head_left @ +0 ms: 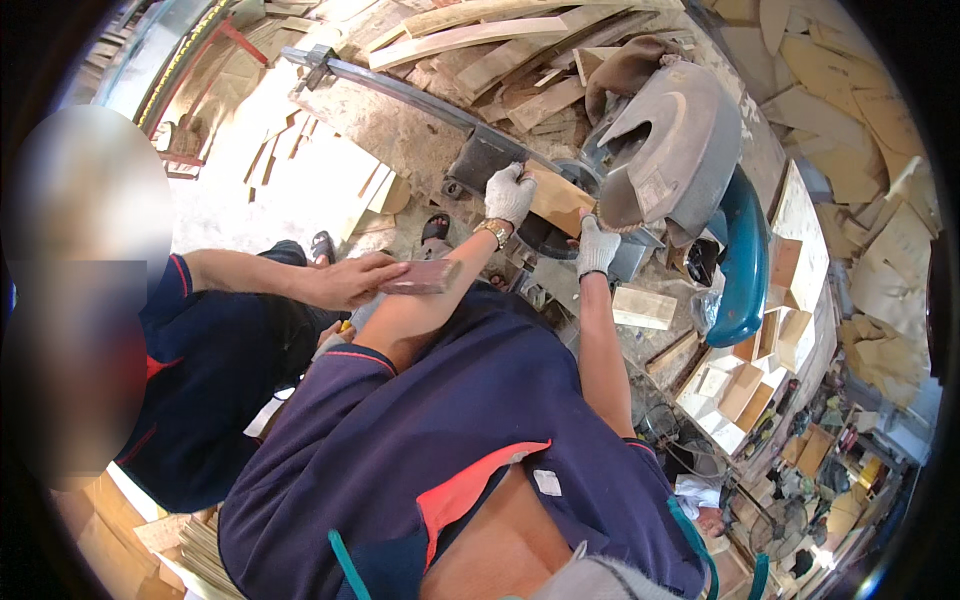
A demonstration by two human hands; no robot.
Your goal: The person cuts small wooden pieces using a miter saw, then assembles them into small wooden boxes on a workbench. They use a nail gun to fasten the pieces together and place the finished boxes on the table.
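A short light-brown wooden board [558,200] lies on the bed of a mitre saw [672,150], against its fence. My left hand [510,194], in a white knit glove, is closed on the board's left end. At the other end my right hand [598,247], gloved too, grips the board near its corner. The toothed saw blade [612,214] shows below the grey guard, very close to my right fingers. I cannot tell whether the blade turns. Beside my left forearm, a co-worker's bare hand [360,280] holds a reddish-brown wooden block [424,277].
The saw's teal housing [740,262] juts out at right. A long metal rail [400,90] runs off to the far left. Wood strips [480,40] and offcuts pile up behind the saw. A pale wood block [643,307] and wooden boxes [740,390] lie at right. The co-worker stands close at left.
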